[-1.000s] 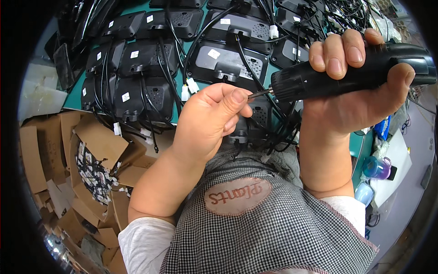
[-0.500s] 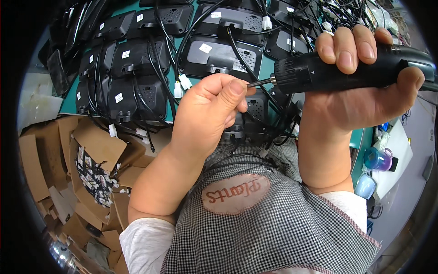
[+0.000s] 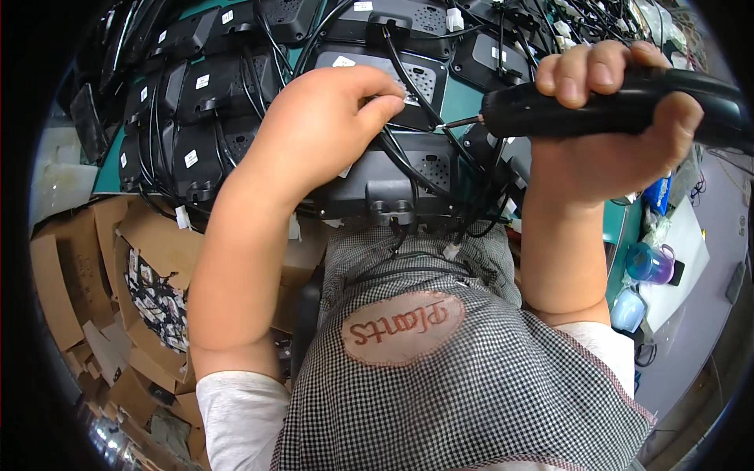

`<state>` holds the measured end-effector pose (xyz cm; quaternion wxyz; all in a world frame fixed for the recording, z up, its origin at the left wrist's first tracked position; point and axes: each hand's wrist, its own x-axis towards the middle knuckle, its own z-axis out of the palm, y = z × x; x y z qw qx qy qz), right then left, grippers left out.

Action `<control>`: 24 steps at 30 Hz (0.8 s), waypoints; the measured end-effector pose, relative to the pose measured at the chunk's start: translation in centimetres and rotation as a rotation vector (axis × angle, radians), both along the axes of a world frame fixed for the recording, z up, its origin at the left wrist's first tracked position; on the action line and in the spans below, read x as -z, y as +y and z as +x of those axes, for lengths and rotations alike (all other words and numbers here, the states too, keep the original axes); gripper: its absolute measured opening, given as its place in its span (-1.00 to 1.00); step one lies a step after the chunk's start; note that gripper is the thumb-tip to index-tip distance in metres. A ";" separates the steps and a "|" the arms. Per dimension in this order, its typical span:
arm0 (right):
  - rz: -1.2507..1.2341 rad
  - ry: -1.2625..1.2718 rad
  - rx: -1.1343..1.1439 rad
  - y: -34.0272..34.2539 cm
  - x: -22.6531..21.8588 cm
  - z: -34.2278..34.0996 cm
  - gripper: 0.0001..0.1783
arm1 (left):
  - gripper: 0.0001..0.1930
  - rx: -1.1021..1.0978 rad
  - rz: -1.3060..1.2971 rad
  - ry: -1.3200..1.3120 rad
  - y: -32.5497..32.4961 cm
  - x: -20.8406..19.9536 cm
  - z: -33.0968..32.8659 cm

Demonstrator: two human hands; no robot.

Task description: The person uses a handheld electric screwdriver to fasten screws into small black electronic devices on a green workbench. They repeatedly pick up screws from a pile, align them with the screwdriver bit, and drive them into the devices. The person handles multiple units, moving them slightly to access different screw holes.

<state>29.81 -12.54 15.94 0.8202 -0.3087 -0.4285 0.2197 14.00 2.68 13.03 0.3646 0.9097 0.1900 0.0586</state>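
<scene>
My right hand grips a black electric screwdriver, held level with its bit pointing left. The small tip sits above the cables and touches no housing that I can make out. My left hand is over the black plastic housings, its fingers curled and thumb close to the forefinger; whatever is between them is hidden. Below the fingers lies the nearest black housing with a grille of holes and a bracket on its near edge. Another housing, partly covered by the hand, lies behind it.
Several more black housings with cables and white connectors cover the green table. Open cardboard boxes stand at the left, one holding small parts. A blue-purple cup is at the right.
My left hand has left the screwdriver's tip and moved left and away from me, over the housings. The screwdriver stays in my right hand, shifted slightly. The near housing is now more exposed.
</scene>
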 end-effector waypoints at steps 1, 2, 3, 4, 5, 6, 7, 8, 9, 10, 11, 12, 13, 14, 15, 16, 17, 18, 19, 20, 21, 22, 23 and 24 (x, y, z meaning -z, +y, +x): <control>0.001 0.060 0.006 0.3 0.5 -0.4 -0.46 | -0.78 0.007 0.033 -0.010 0.2 0.1 0.2; -0.018 0.022 0.016 0.4 1.1 -0.3 -0.48 | -0.78 0.022 0.063 -0.023 0.3 0.2 0.6; -0.020 0.031 0.023 0.7 1.5 -0.3 -0.49 | -0.78 0.036 0.094 -0.037 0.5 0.2 1.0; -0.022 0.039 0.030 0.8 2.0 -0.4 -0.51 | -0.77 0.057 0.122 -0.028 0.6 0.3 1.4; -0.030 0.084 0.048 0.9 2.6 -0.4 -0.54 | -0.76 0.074 0.148 -0.018 0.8 0.4 1.8; -0.041 0.061 0.076 1.0 2.8 -0.5 -0.55 | -0.76 0.092 0.176 -0.008 0.9 0.4 2.0; -0.050 0.037 0.103 1.0 2.9 -0.6 -0.56 | -0.73 0.075 0.204 0.042 0.9 0.2 2.3; -0.064 0.013 0.128 1.1 3.1 -0.7 -0.57 | -0.73 0.073 0.236 0.065 0.8 0.0 2.5; -0.073 -0.007 0.152 1.2 3.2 -0.9 -0.57 | -0.72 0.069 0.268 0.088 0.7 -0.3 2.6; -0.067 -0.003 0.141 1.2 3.3 -0.9 -0.57 | -0.71 0.066 0.300 0.111 0.6 -0.4 2.7; -0.060 0.000 0.131 1.2 3.4 -0.8 -0.56 | -0.72 0.069 0.312 0.101 0.5 -0.2 3.0; -0.054 0.002 0.120 1.1 3.5 -0.8 -0.56 | -0.72 0.073 0.324 0.091 0.6 0.1 3.4; -0.054 -0.002 0.123 1.1 3.5 -0.9 -0.56 | -0.73 0.076 0.336 0.081 0.7 0.3 3.8; -0.050 -0.005 0.125 1.1 3.5 -0.9 -0.56 | -0.74 0.069 0.336 0.102 0.8 0.3 4.2; -0.047 -0.007 0.128 1.1 3.4 -0.9 -0.56 | -0.75 0.062 0.336 0.123 0.9 0.3 4.6; -0.048 -0.013 0.133 1.2 3.4 -1.0 -0.56 | -0.76 0.054 0.337 0.143 0.7 0.2 4.9; -0.052 -0.018 0.153 1.3 3.5 -1.0 -0.57 | -0.77 0.010 0.301 0.165 -0.3 -1.0 5.4; -0.055 -0.024 0.163 1.3 3.5 -1.1 -0.57 | -0.78 0.019 0.255 0.181 -0.2 -1.7 5.5; -0.058 -0.038 0.177 1.4 3.5 -1.1 -0.57 | -0.78 0.028 0.209 0.196 -0.1 -2.2 5.6; -0.062 -0.051 0.189 1.4 3.5 -1.1 -0.58 | -0.78 0.035 0.162 0.212 -0.1 -2.4 5.6; -0.065 -0.064 0.202 1.5 3.5 -1.2 -0.58 | -0.78 0.032 0.167 0.183 -0.3 -2.3 5.4; -0.042 0.020 0.215 1.8 3.2 -1.7 -0.55 | -0.79 0.028 0.172 0.154 -0.4 -2.2 5.2; -0.019 0.103 0.226 2.3 2.5 -2.6 -0.51 | -0.79 0.022 0.176 0.124 -0.4 -2.0 5.0; -0.033 0.099 0.246 2.4 2.5 -2.8 -0.47 | -0.79 0.021 0.163 0.141 -0.3 -2.0 5.1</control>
